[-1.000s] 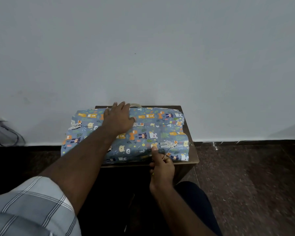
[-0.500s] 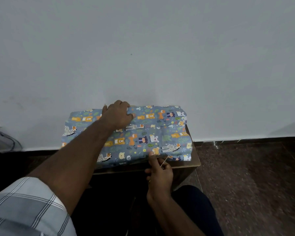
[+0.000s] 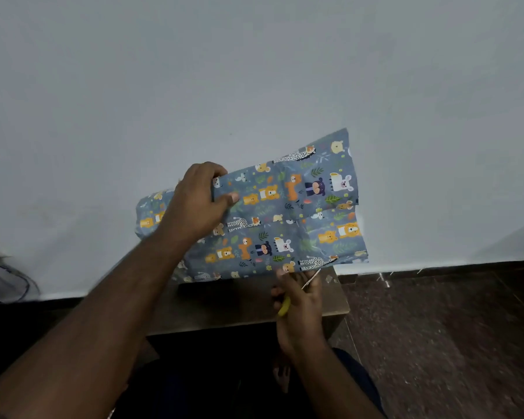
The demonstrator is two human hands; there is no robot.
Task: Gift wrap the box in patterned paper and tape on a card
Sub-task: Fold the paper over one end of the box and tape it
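Gripping the upper edge of the patterned paper [image 3: 288, 213] with thumb in front and fingers curled behind, left hand [image 3: 198, 204] held the sheet raised and tilted above the brown surface [image 3: 239, 303], against a pale wall [image 3: 254, 71]. Below its lower edge, right hand [image 3: 300, 303], fingers wrapped round yellow-handled scissors [image 3: 297, 297]. Box hidden behind paper, if there at all.
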